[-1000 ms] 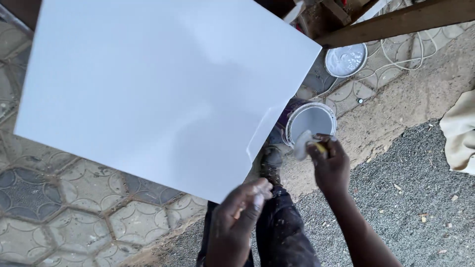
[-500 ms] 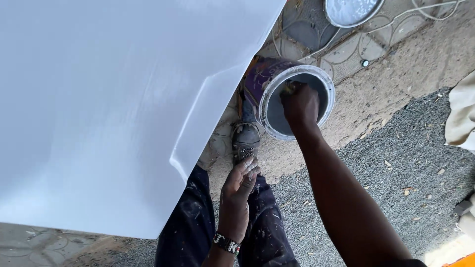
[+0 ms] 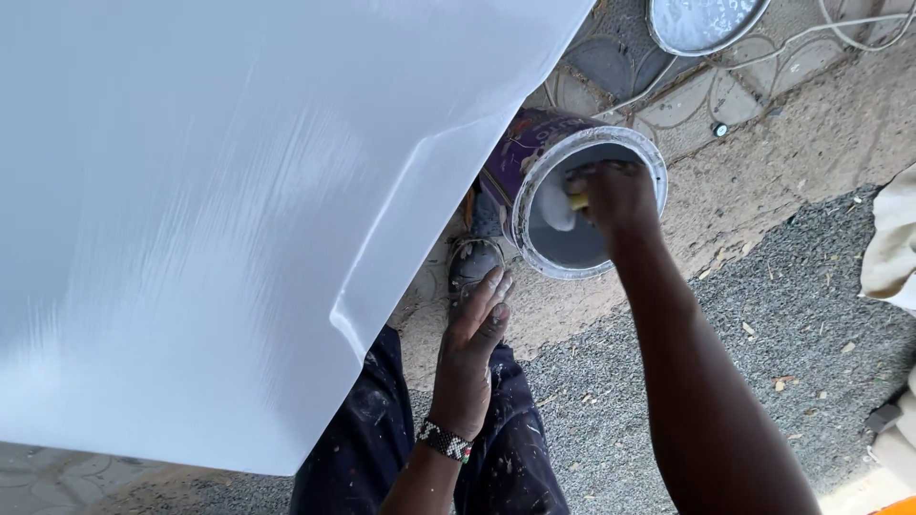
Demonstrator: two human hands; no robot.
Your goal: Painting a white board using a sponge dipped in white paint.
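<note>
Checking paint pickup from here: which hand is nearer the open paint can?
Right. The right hand is at the mouth of the paint can, holding a white applicator inside it. The left hand hangs open below the can, apart from it, beside the white panel.

The large board (image 3: 219, 210) is glossy white, with faint brush streaks running down its face; just right of the board stands the paint tin (image 3: 572, 205), purple on its outer wall with a band of orange near the top, a white-smeared rim and a pale grey-white inside; above the tin lies a round lid (image 3: 701, 19), whitish grey; the right hand (image 3: 618, 195) at the tin's mouth holds something yellow with a white tip; below the tin, the left hand (image 3: 472, 353) wears a beaded wristband (image 3: 444, 441) of black and white with touches of red and green; the trousers (image 3: 372, 448) below the board are dark navy, flecked with pale paint spots; the gravel (image 3: 763, 324) right of the tin is dark grey; the paving (image 3: 611, 72) above it bears grey curved patterns.
</note>
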